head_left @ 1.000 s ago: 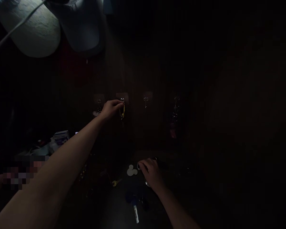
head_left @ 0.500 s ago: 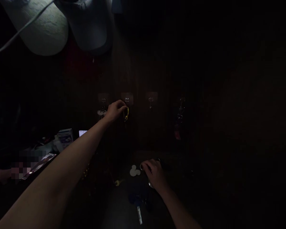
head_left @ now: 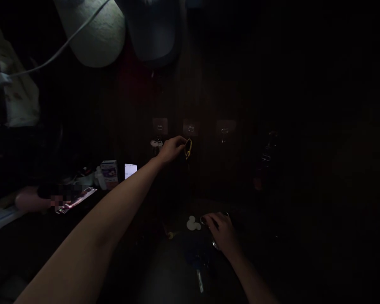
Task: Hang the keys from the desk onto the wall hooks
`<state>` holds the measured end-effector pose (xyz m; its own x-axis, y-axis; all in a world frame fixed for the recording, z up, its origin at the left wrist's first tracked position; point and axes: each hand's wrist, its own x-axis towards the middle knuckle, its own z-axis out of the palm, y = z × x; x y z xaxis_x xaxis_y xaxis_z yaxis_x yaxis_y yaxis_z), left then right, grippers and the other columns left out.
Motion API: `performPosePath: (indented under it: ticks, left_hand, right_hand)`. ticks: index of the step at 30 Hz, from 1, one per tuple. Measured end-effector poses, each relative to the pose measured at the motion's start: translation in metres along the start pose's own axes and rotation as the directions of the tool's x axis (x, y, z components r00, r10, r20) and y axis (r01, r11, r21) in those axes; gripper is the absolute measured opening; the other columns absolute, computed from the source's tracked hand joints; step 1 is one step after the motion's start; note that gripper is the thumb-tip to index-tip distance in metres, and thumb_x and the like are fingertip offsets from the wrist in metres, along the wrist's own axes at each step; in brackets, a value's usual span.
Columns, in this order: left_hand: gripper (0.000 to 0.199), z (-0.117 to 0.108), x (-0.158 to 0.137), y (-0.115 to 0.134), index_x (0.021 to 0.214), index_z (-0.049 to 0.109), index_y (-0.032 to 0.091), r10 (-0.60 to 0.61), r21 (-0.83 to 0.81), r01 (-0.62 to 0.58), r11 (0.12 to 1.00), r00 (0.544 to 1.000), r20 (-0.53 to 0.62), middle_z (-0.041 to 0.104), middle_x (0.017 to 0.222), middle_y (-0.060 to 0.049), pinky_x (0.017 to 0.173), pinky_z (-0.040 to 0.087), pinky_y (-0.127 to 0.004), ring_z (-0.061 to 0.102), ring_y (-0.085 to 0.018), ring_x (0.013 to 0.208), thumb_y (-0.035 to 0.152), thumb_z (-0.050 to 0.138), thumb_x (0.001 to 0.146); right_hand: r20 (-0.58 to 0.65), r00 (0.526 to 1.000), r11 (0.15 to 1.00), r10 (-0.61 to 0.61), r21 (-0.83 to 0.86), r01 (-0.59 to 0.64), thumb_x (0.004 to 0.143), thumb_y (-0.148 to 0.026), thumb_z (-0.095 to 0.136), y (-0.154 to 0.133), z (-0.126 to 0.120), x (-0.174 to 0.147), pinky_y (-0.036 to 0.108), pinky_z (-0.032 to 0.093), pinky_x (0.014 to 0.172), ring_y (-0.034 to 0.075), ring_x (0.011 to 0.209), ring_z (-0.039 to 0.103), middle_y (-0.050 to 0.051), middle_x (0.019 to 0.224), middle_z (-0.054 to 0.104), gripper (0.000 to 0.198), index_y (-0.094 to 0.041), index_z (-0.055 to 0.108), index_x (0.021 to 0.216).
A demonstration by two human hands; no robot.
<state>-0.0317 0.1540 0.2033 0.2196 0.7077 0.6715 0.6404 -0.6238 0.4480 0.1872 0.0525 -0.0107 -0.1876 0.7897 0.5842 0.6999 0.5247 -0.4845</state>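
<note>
In dim light, my left hand reaches to the dark upright surface, its thumb and fingers pinched on a thin yellow loop just under the middle hook. Whether the loop is on the hook I cannot tell. Lower down, my right hand rests over the dark surface with fingers curled, a small pale ring at their tips. Beside it lies a white, mouse-head-shaped tag. A shiny metallic piece shows under the palm. Nearer me is a long silver key-like piece.
White tags hang at the left hook; another hook is to the right. Caps and a white cable hang above. A lit phone, a small box and a bright glossy strip are at left.
The view has swung left, so everything sits further right in it. Both hands keep about the same places, the left at the yellow loop and the right beside the white tag.
</note>
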Motion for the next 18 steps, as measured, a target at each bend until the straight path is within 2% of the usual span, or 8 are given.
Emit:
performPosePath:
  ticks: [5, 12, 18]
  left_hand:
    - [0.018, -0.002, -0.008, -0.011, 0.091, 0.063, 0.020, 0.013, -0.033, -0.012, 0.999, 1.000, 0.011, 0.068, 0.093, 0.000, 0.082, 0.045, -0.029, 0.061, -0.016, 0.089, 0.016, 0.051, 0.078]
    - [0.020, -0.009, -0.022, -0.017, 0.096, 0.062, 0.017, 0.099, -0.076, -0.096, 0.992, 0.994, 0.036, 0.068, 0.094, -0.003, 0.083, 0.045, -0.028, 0.061, -0.015, 0.088, 0.017, 0.049, 0.081]
    - [0.019, -0.014, -0.039, -0.019, 0.094, 0.062, 0.018, 0.084, -0.009, -0.084, 0.996, 0.993, 0.082, 0.067, 0.095, -0.003, 0.083, 0.045, -0.029, 0.061, -0.015, 0.089, 0.016, 0.049, 0.081]
  right_hand:
    - [-0.011, 1.000, 1.000, 0.006, -0.019, -0.006, 0.090, -0.041, 0.037, -0.004, -0.001, 0.001, 0.034, 0.042, 0.076, 0.019, 0.077, 0.061, 0.003, 0.079, 0.069, 0.035, -0.024, 0.066, 0.080]
    - [0.005, 1.000, 0.999, 0.029, -0.019, -0.029, 0.089, -0.047, 0.036, -0.001, 0.001, 0.001, 0.035, 0.042, 0.080, 0.020, 0.082, 0.061, 0.005, 0.084, 0.069, 0.039, -0.024, 0.067, 0.082]
    - [-0.015, 1.000, 1.000, 0.015, -0.022, -0.015, 0.088, -0.051, 0.035, -0.004, 0.000, 0.003, 0.035, 0.044, 0.076, 0.020, 0.079, 0.062, 0.005, 0.080, 0.070, 0.044, -0.024, 0.067, 0.079]
